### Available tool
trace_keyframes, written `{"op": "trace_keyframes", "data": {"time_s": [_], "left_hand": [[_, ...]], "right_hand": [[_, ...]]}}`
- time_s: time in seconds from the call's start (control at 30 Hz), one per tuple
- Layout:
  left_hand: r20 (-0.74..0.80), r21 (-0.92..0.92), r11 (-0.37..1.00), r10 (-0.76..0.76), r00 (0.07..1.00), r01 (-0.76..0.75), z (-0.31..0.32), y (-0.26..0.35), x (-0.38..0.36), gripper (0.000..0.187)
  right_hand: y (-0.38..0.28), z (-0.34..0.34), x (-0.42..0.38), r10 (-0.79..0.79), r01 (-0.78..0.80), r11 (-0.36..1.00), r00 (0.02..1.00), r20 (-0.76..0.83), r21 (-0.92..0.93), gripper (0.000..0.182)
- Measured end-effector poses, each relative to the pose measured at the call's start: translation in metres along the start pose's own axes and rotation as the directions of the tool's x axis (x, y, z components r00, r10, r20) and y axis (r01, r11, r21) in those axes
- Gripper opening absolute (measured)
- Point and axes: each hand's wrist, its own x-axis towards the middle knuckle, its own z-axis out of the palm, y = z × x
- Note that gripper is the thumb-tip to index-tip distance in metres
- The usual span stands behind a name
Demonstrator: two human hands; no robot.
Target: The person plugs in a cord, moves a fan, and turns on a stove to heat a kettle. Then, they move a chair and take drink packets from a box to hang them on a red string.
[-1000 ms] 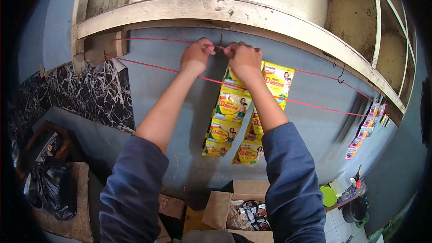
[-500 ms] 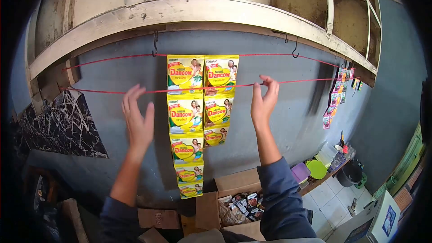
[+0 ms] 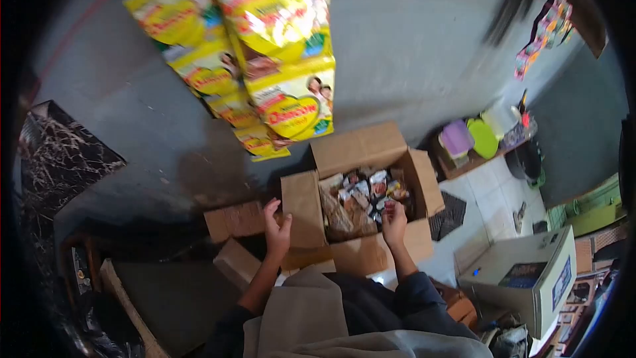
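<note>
My left hand (image 3: 277,229) is open, thumb and fingers apart, beside the left flap of an open cardboard box (image 3: 302,207). My right hand (image 3: 395,224) is over the box's right front part, its fingers curled together right at the small packets (image 3: 361,195) inside; what is in the fingers, if anything, I cannot make out. Crumpled brown paper or plastic (image 3: 339,215) lies along the left side in the box. Above hang strips of yellow Dancow sachets (image 3: 291,103), apart from both hands and blurred at the top.
Other cardboard pieces (image 3: 233,221) lie left of the box. A low shelf with a purple container (image 3: 457,138) and a green plate (image 3: 482,139) stands at the right wall. A white cabinet (image 3: 523,272) is at lower right; small pink sachet strips (image 3: 543,36) hang upper right.
My view has tilted down toward the box. Both hands have come down from beside the red strings, the right one to the packets in the box. The sachet strips still hang.
</note>
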Motion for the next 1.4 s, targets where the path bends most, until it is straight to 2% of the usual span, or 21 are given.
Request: {"op": "trace_keyframes", "data": {"time_s": [0.03,0.1,0.23,0.33,0.43,0.5,0.57,0.63,0.67,0.7,0.77,0.8,0.83,0.87,0.9,0.97,1.03,1.1,1.27,1.37,1.4], "left_hand": [[0.053,0.053,0.985,-0.169,0.984,0.167,0.005,-0.007,-0.016,0.035],[0.158,-0.005,0.967,-0.253,0.955,0.257,0.020,-0.018,-0.036,0.036],[0.321,0.003,0.949,-0.299,0.899,0.315,0.043,-0.037,-0.038,0.036],[0.361,0.026,0.947,-0.308,0.880,0.320,0.069,-0.058,-0.035,0.035],[0.449,0.128,0.973,-0.227,0.864,0.189,0.099,-0.064,-0.024,0.032],[0.462,0.392,0.914,-0.094,0.882,-0.108,0.120,-0.056,-0.014,0.030],[0.430,0.390,0.914,-0.075,0.900,-0.110,0.138,-0.053,-0.006,0.028],[0.681,0.170,0.958,0.055,0.730,-0.232,0.153,-0.073,0.000,0.027],[0.798,0.146,0.978,-0.029,0.602,-0.147,0.158,-0.087,-0.004,0.031],[0.793,0.142,0.979,-0.025,0.608,-0.145,0.160,-0.085,-0.011,0.031],[0.854,0.406,0.782,-0.141,0.501,-0.473,0.159,-0.079,-0.023,0.038],[0.862,0.447,0.746,-0.211,0.461,-0.494,0.158,-0.076,-0.024,0.046],[0.857,0.453,0.741,-0.210,0.469,-0.496,0.155,-0.072,-0.027,0.046],[0.798,0.501,0.697,-0.143,0.586,-0.513,0.151,-0.066,-0.030,0.048],[0.725,0.551,0.654,-0.068,0.685,-0.518,0.150,-0.063,-0.030,0.050],[0.721,0.574,0.647,-0.108,0.685,-0.502,0.147,-0.064,-0.028,0.052],[0.713,0.598,0.637,-0.145,0.686,-0.487,0.143,-0.063,-0.026,0.053],[0.808,0.518,0.587,-0.096,0.582,-0.623,0.141,-0.059,-0.022,0.052],[0.827,0.531,0.590,-0.205,0.524,-0.608,0.138,-0.064,-0.028,0.034],[0.796,0.568,0.607,-0.233,0.559,-0.556,0.130,-0.054,-0.028,0.023],[0.786,0.567,0.625,-0.216,0.579,-0.536,0.125,-0.051,-0.027,0.019]], "right_hand": [[0.006,-0.005,-0.007,-0.005,0.006,0.999,0.999,0.031,-0.039,0.016],[0.032,-0.002,-0.018,-0.044,0.050,0.987,0.998,0.042,-0.150,0.014],[0.049,0.012,-0.021,0.109,-0.081,0.979,0.984,0.143,-0.187,0.014],[0.061,0.026,-0.015,0.030,0.035,0.954,0.977,0.211,-0.299,0.016],[0.078,0.040,-0.004,0.139,-0.089,0.950,0.979,0.151,-0.298,0.014],[0.088,0.038,0.007,0.238,-0.170,0.939,0.948,0.212,-0.298,0.013],[0.098,0.040,0.015,0.219,-0.140,0.945,0.942,0.254,-0.297,0.015],[0.110,0.040,0.024,0.256,-0.165,0.936,0.926,0.279,-0.311,0.019],[0.112,0.040,0.027,0.262,-0.169,0.930,0.928,0.266,-0.326,0.022],[0.116,0.040,0.030,0.268,-0.174,0.924,0.929,0.254,-0.340,0.026],[0.129,0.041,0.037,0.330,-0.233,0.918,0.898,0.291,-0.321,0.039],[0.135,0.044,0.040,0.324,-0.215,0.907,0.906,0.273,-0.362,0.046],[0.141,0.047,0.042,0.316,-0.198,0.895,0.914,0.256,-0.400,0.054],[0.138,0.045,0.049,0.396,-0.197,0.827,0.869,0.298,-0.527,0.071],[0.135,0.046,0.057,0.389,-0.191,0.832,0.870,0.302,-0.521,0.071],[0.135,0.047,0.066,0.567,-0.213,0.711,0.736,0.369,-0.670,0.081],[0.144,0.044,0.078,0.576,-0.233,0.739,0.705,0.414,-0.632,0.088],[0.149,0.039,0.089,0.607,-0.257,0.773,0.566,0.558,-0.580,0.096],[0.169,0.039,0.064,0.369,-0.201,0.894,0.836,0.406,-0.399,0.072],[0.162,0.032,0.067,0.363,-0.306,0.932,0.787,0.499,-0.196,0.060],[0.155,0.030,0.064,0.215,-0.170,0.974,0.894,0.393,-0.147,0.044]]}}
